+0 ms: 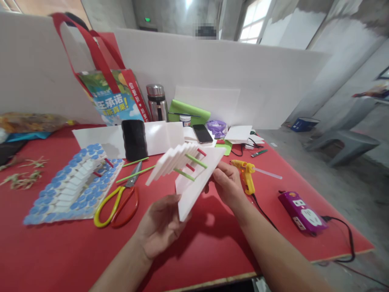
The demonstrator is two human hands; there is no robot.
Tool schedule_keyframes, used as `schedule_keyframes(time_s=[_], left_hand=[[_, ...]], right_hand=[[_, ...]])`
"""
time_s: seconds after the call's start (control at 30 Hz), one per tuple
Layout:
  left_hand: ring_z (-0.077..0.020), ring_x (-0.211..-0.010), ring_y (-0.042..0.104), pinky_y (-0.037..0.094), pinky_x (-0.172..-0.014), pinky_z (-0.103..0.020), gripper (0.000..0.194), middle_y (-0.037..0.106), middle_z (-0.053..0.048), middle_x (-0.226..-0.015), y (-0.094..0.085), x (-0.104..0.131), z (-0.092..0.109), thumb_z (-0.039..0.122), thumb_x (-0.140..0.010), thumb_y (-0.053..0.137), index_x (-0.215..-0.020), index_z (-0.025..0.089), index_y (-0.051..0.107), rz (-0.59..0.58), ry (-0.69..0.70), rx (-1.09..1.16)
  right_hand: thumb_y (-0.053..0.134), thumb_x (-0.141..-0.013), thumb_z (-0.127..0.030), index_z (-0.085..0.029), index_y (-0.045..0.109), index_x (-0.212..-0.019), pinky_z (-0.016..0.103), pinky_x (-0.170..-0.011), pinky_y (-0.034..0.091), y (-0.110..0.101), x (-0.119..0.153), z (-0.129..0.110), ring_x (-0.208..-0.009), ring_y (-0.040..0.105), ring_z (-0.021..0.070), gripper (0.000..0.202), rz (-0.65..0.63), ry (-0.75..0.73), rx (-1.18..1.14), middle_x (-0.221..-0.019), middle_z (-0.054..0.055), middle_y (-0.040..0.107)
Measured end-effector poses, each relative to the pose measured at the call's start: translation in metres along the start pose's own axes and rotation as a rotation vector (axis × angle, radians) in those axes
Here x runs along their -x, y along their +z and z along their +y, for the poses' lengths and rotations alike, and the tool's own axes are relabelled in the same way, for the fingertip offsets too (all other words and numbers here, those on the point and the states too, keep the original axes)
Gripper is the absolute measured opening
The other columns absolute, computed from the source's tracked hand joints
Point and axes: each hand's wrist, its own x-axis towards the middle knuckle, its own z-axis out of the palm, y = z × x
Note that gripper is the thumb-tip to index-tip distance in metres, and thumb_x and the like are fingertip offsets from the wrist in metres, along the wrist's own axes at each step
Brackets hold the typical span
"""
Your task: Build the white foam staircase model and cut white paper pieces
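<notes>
the left hand (162,223) and the right hand (226,182) both hold the model (191,190), tilted between them above the red table (209,255). the left grips the board's lower end, thumb on the face towards the steps; the right pinches the far end between thumb and fingers. a row of white steps (173,160) stands out from the board, with green sticks (196,160) and red sticks (190,167) between. just right of the right hand is the yellow glue gun (249,184), a clear glue stick (267,173) out of its back; the purple box (304,217) sits further right. left of the grip lie the scissors (116,205), then a second model (71,186) edged with blue discs. beyond the grip are a phone (202,134), a flask (157,103) and, to the left, a bag (114,97).
</notes>
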Motion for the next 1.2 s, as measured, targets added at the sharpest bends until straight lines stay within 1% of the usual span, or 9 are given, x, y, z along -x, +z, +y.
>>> schedule_keyframes(time_s=[0.23, 0.47, 0.6, 0.8, 0.83, 0.9, 1.0, 1.1, 1.2], left_hand=[[-0.0153, -0.055, 0.073, 0.046, -0.035, -0.016, 0.008, 0.076, -0.005, -0.079, 0.031, -0.006, -0.008, 0.005, -0.091, 0.066, -0.095, 0.012, 0.067, 0.114, 0.356, -0.134], [-0.0168, -0.07, 0.078, 0.055, -0.05, -0.017, 0.015, 0.081, -0.007, -0.092, 0.029, -0.029, -0.006, 0.004, -0.081, 0.078, -0.091, 0.013, 0.071, 0.228, 0.636, -0.233], [-0.0163, -0.062, 0.074, 0.057, -0.052, -0.02, 0.011, 0.08, -0.011, -0.086, 0.021, -0.027, -0.012, 0.014, -0.083, 0.08, -0.092, 0.011, 0.075, 0.192, 0.549, -0.471], [-0.0139, -0.047, 0.069, 0.037, -0.034, -0.012, 0.024, 0.081, -0.015, -0.086, 0.008, 0.06, 0.001, 0.014, -0.085, 0.076, -0.107, 0.02, 0.082, -0.061, -0.094, -0.95], [-0.0143, -0.046, 0.068, 0.04, -0.035, -0.013, 0.023, 0.08, -0.015, -0.079, 0.009, 0.073, 0.012, 0.009, -0.081, 0.078, -0.102, 0.02, 0.084, -0.109, -0.084, -0.964], [-0.0125, -0.037, 0.062, 0.042, -0.034, -0.015, 0.019, 0.076, -0.01, -0.066, 0.014, 0.082, 0.039, 0.009, -0.083, 0.076, -0.097, 0.02, 0.085, -0.08, 0.252, -0.892], [-0.0111, -0.05, 0.066, 0.053, -0.048, -0.013, 0.018, 0.078, -0.007, -0.073, 0.021, 0.055, 0.079, 0.012, -0.095, 0.065, -0.096, 0.016, 0.082, 0.159, 0.828, -0.77], [-0.0095, -0.064, 0.07, 0.05, -0.051, -0.009, 0.011, 0.081, -0.007, -0.088, 0.017, 0.008, 0.095, 0.009, -0.092, 0.069, -0.096, 0.014, 0.079, 0.303, 0.782, -0.755], [-0.019, -0.065, 0.073, 0.057, -0.055, -0.023, 0.02, 0.08, -0.012, -0.087, 0.002, -0.024, 0.084, 0.02, -0.093, 0.07, -0.11, 0.013, 0.078, 0.233, 0.491, -0.621]], right_hand=[[0.064, -0.086, -0.075, -0.024, 0.076, -0.087, 0.038, -0.072, 0.056, -0.001, 0.0, 0.006, -0.077, 0.07, 0.0261, 0.053, 0.114, -0.038, 0.044, -0.081, 0.007, 0.073], [0.085, -0.076, -0.048, -0.022, 0.076, -0.091, 0.036, -0.082, 0.056, 0.007, -0.007, 0.011, -0.088, 0.071, 0.0241, 0.031, 0.126, 0.097, 0.062, -0.091, 0.004, 0.077], [0.088, -0.073, -0.042, -0.021, 0.076, -0.088, 0.032, -0.067, 0.057, 0.005, -0.014, 0.02, -0.074, 0.069, 0.0204, 0.029, 0.288, 0.117, -0.045, -0.084, 0.003, 0.077], [0.094, -0.063, -0.043, -0.02, 0.072, -0.083, 0.021, -0.043, 0.043, -0.023, -0.03, 0.011, -0.05, 0.054, 0.0087, 0.037, 0.518, 0.175, -0.176, -0.067, -0.003, 0.068], [0.095, -0.062, -0.043, -0.02, 0.072, -0.081, 0.02, -0.042, 0.042, -0.028, -0.032, 0.011, -0.05, 0.054, 0.0087, 0.038, 0.536, 0.168, -0.167, -0.067, -0.004, 0.068], [0.095, -0.061, -0.045, -0.019, 0.07, -0.077, 0.021, -0.043, 0.043, -0.036, -0.033, 0.013, -0.05, 0.054, 0.0095, 0.039, 0.537, 0.171, -0.128, -0.063, -0.003, 0.066], [0.094, -0.061, -0.046, -0.019, 0.069, -0.072, 0.024, -0.049, 0.047, -0.039, -0.03, 0.022, -0.051, 0.058, 0.0123, 0.038, 0.454, 0.223, -0.061, -0.061, -0.002, 0.068], [0.091, -0.066, -0.045, -0.018, 0.071, -0.072, 0.026, -0.051, 0.046, -0.035, -0.024, 0.03, -0.05, 0.059, 0.0135, 0.034, 0.336, 0.311, -0.019, -0.06, -0.001, 0.069], [0.088, -0.071, -0.045, -0.018, 0.073, -0.074, 0.026, -0.052, 0.046, -0.029, -0.02, 0.034, -0.051, 0.061, 0.0141, 0.032, 0.257, 0.389, 0.041, -0.063, 0.0, 0.071]])
